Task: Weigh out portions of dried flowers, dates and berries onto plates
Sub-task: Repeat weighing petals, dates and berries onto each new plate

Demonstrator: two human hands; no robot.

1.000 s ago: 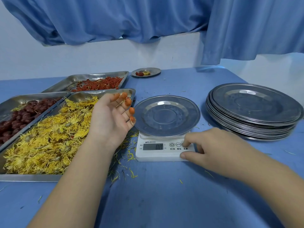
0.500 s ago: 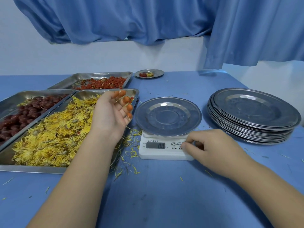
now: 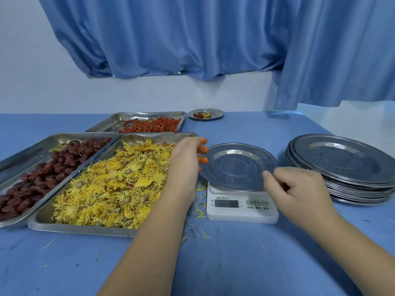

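Note:
An empty steel plate (image 3: 237,147) sits on a white digital scale (image 3: 242,213) whose display reads 0.0. My left hand (image 3: 184,165) hovers over the right end of the tray of yellow dried flowers (image 3: 111,184), holding nothing, its fingertips at the plate's left rim. On the other side, my right hand (image 3: 299,189) has curled fingers and pinches the plate's front right rim, thumb on top. The tray of dark red dates (image 3: 42,171) lies at the far left. The tray of red berries (image 3: 151,124) stands behind the other two.
A stack of several empty steel plates (image 3: 342,161) stands to the right of the scale. A small plate (image 3: 206,114) with a mixed portion sits at the back of the blue table (image 3: 235,263). Loose petals lie between the flower tray and the scale.
My right hand has lifted off the scale's buttons and moved up to the plate's rim. The left hand has turned and shifted right until its fingertips reach the plate's left edge.

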